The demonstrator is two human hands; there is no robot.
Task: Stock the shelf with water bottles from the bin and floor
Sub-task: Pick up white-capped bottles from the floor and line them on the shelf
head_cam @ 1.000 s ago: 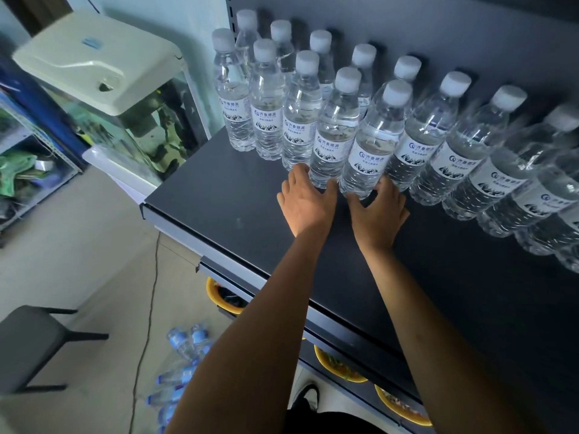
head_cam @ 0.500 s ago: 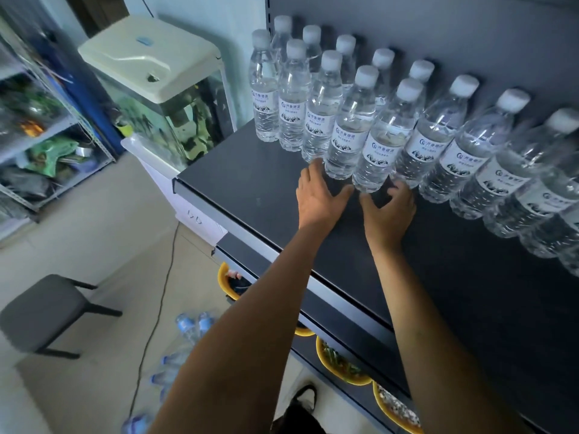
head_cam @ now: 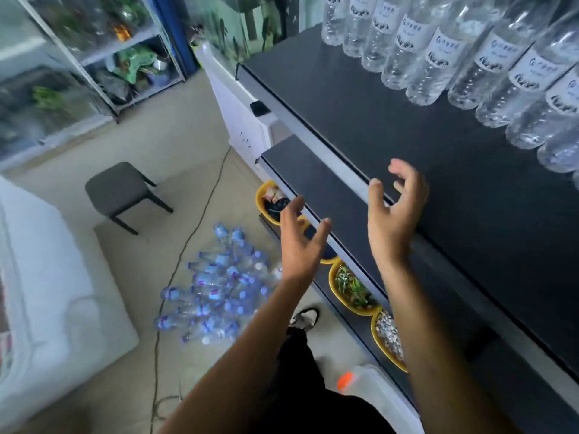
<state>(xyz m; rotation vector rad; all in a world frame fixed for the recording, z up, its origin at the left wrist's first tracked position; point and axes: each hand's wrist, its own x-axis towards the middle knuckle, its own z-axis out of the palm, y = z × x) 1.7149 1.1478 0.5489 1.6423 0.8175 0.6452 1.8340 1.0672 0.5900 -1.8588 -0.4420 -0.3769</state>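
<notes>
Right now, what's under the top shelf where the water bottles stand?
Under the top shelf a lower shelf juts out, and below it sit yellow bowls of mixed goods. The shelves and the left hand cover part of them, so their full contents stay hidden.

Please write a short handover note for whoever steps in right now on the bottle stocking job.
Left hand: open, empty, in the air in front of the shelves.
Right hand: open, empty, fingers curled, over the front edge of the top shelf.
Done: a row of clear water bottles stands along the back of the top shelf; its front part is bare.
Left: a pile of blue-labelled bottles lies on the floor beside the shelving, near a grey stool. A clear bin is at the person's feet; its contents cannot be made out.
Next, probably: bend for the floor pile and fill the front of the shelf.
</notes>
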